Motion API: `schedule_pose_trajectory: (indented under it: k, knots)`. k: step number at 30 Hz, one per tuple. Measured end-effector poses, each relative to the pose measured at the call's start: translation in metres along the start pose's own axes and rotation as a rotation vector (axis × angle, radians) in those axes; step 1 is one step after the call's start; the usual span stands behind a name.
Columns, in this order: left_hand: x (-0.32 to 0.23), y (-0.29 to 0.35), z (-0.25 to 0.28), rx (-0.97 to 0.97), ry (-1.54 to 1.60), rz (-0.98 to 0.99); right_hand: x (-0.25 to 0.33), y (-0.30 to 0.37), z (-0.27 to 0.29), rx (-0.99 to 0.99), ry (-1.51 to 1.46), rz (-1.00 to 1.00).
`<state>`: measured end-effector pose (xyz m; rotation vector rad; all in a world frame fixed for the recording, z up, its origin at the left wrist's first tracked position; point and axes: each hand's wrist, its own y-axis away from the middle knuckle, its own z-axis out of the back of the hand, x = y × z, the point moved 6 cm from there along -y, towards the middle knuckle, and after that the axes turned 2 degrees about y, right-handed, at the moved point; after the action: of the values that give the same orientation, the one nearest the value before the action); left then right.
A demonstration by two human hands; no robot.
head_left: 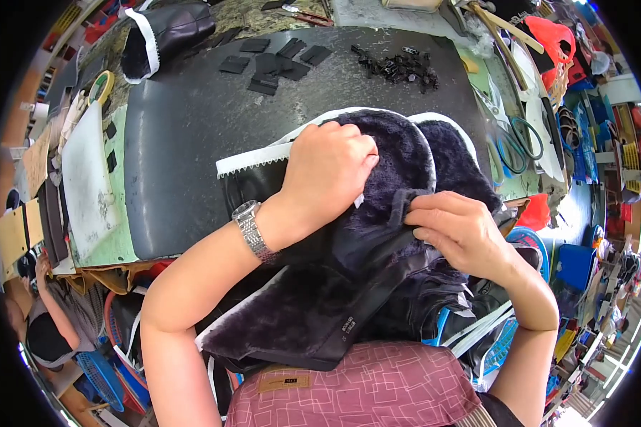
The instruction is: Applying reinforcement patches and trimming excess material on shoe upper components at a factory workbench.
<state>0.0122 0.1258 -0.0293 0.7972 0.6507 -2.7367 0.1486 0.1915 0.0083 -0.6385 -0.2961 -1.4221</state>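
A black leather boot upper [253, 186] with dark fur lining and a white edge strip lies across the table's near edge. My left hand [331, 171], wearing a metal watch [248, 222], is closed in a fist on it; a small white bit peeks out below the fingers. My right hand [456, 231] pinches a folded edge of the dark fur lining [404, 206] between thumb and fingers. Another fur-lined piece [445, 142] with a white edge lies beyond it. A further fur-lined part [285, 320] hangs down over my lap, on a maroon patterned apron [384, 377].
Several black fabric squares [267, 64] and a heap of small black buckles [399, 67] sit on the dark table mat [185, 156]. Scissors [520, 142] lie at the right, a tape roll [101, 87] at the left. Another boot upper [167, 39] rests far left. A co-worker [50, 320] is at the lower left.
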Motion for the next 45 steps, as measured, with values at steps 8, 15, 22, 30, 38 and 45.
schedule_pose_trajectory:
  k: [8, 15, 22, 30, 38, 45]
  knots:
    - [0.008, -0.004, -0.003, 0.032, 0.080, 0.091, 0.041, 0.023, -0.011, -0.145, 0.653, 0.592]
    - [0.014, -0.002, -0.002, 0.068, 0.085, 0.191, 0.051, 0.038, -0.017, -0.097, 0.601, 0.605]
    - [0.016, -0.004, -0.002, 0.077, 0.078, 0.204, 0.058, 0.022, -0.019, -0.001, 0.331, 0.673]
    - [0.018, -0.001, -0.004, 0.120, 0.104, 0.258, 0.022, 0.033, 0.025, 0.276, 0.177, -0.049]
    - [0.020, -0.004, -0.006, 0.103, 0.171, 0.286, 0.012, 0.007, -0.002, -0.033, 0.402, 0.232]
    - [0.026, -0.003, 0.003, 0.096, 0.232, 0.350, 0.016, -0.009, -0.005, -0.135, 0.303, 0.246]
